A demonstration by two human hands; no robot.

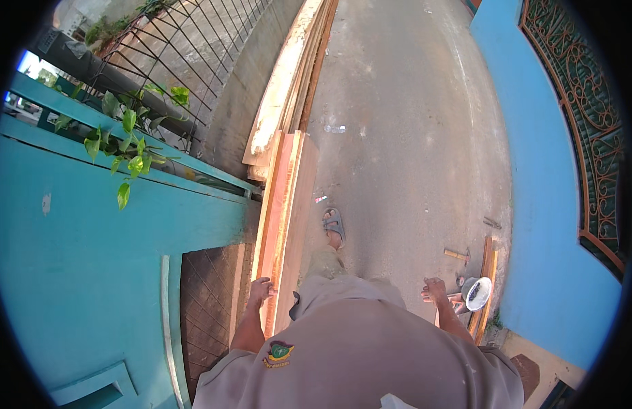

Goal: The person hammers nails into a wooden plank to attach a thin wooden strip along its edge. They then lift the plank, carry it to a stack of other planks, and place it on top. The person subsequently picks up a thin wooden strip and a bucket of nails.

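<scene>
My left hand (pixel 261 292) rests on the near end of a stack of long reddish wooden planks (pixel 286 198) that lie along the ground beside a teal wall (pixel 91 259). The fingers curl over the plank edge. My right hand (pixel 435 290) hangs at my side with fingers loosely apart, holding nothing. My sandalled foot (pixel 334 226) steps forward on the concrete, just right of the planks.
More pale planks (pixel 289 75) lie further along a low concrete wall with a metal fence (pixel 186 48). A hammer (pixel 457 254), a white bowl (pixel 477 293) and short wood pieces (pixel 488 273) lie by the blue wall (pixel 541 204) on the right. A leafy plant (pixel 128 146) hangs over the teal wall.
</scene>
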